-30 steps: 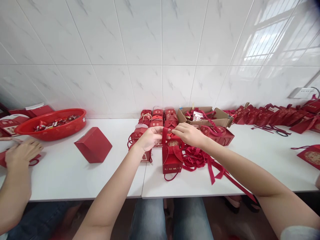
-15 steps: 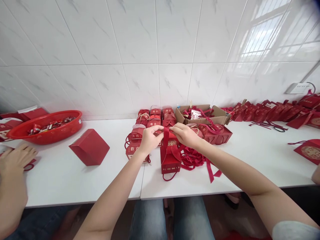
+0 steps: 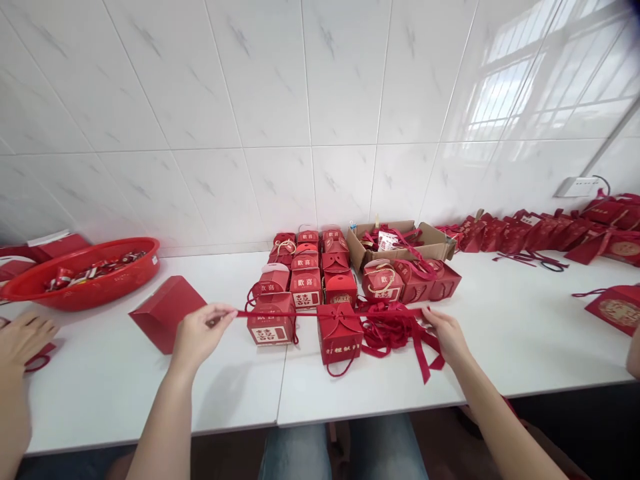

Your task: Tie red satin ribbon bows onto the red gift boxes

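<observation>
A small red gift box (image 3: 341, 339) with gold lettering and a cord handle stands near the table's front edge. Across its top a dark red ribbon (image 3: 305, 314) is stretched out sideways. My left hand (image 3: 204, 328) pinches one end, left of the box and in front of a larger plain red box (image 3: 167, 310). At the other end my right hand (image 3: 445, 331) pinches the ribbon, beside a heap of loose red ribbon (image 3: 387, 327). Another red box with a white label (image 3: 271, 327) sits just left of the gift box, behind the taut ribbon.
Rows of finished-looking red boxes (image 3: 306, 280) stand behind, next to an open cardboard box (image 3: 357, 250) of ribbons. A red basin (image 3: 150, 263) of wrapped sweets is at left, near another person's hand (image 3: 27, 340). Scissors (image 3: 553, 263) and red bags (image 3: 520, 233) lie at right.
My hands were together above the gift box, holding the ribbon up; they have moved far apart, left and right, drawing it out over the box top. The view has tilted up slightly.
</observation>
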Demonstrator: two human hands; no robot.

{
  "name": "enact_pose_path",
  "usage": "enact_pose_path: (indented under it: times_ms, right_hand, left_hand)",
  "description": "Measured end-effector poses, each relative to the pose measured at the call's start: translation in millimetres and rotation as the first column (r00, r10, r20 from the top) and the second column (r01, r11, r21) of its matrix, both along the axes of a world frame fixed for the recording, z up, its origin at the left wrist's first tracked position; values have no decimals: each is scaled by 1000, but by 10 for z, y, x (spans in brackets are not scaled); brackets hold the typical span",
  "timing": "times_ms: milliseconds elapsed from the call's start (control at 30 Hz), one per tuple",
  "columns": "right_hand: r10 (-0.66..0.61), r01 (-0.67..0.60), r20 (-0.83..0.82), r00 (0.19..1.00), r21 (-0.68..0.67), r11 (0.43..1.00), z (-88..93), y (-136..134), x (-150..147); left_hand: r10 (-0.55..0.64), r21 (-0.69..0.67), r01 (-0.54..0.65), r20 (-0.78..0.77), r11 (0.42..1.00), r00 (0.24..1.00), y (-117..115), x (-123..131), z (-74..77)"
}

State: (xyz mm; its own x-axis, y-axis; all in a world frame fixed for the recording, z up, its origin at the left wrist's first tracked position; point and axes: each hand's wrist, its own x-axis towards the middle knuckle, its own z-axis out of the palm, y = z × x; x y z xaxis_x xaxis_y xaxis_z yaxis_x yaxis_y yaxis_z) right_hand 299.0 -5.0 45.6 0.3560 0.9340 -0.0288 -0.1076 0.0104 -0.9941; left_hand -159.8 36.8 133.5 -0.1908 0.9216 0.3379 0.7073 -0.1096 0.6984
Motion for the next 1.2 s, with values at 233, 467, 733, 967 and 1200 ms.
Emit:
enact_pose_path:
  times_ms: [233, 467, 733, 967, 1200]
  right_hand:
    - [-122, 102, 514, 849, 68, 992, -185, -117, 112]
    - [272, -369, 554, 787, 69, 927, 335, 170, -544]
    - [643, -603, 324, 694, -227, 765, 390, 191, -758]
    - [495, -623, 711, 500, -102, 776, 514, 221, -431]
    - [232, -381, 680, 696, 75, 922, 426, 412, -862]
  left_hand:
    - [150, 293, -77, -236, 953, 960, -212, 291, -309]
    - [-447, 123, 464, -148, 877, 882, -362, 1326, -325]
    - [-310, -334, 360, 196, 871, 930, -156, 1378, -641]
    - [-487, -558, 545, 265, 626, 832, -117, 1025, -359]
    - [-386, -305, 671, 629, 676, 675, -230, 1426, -292]
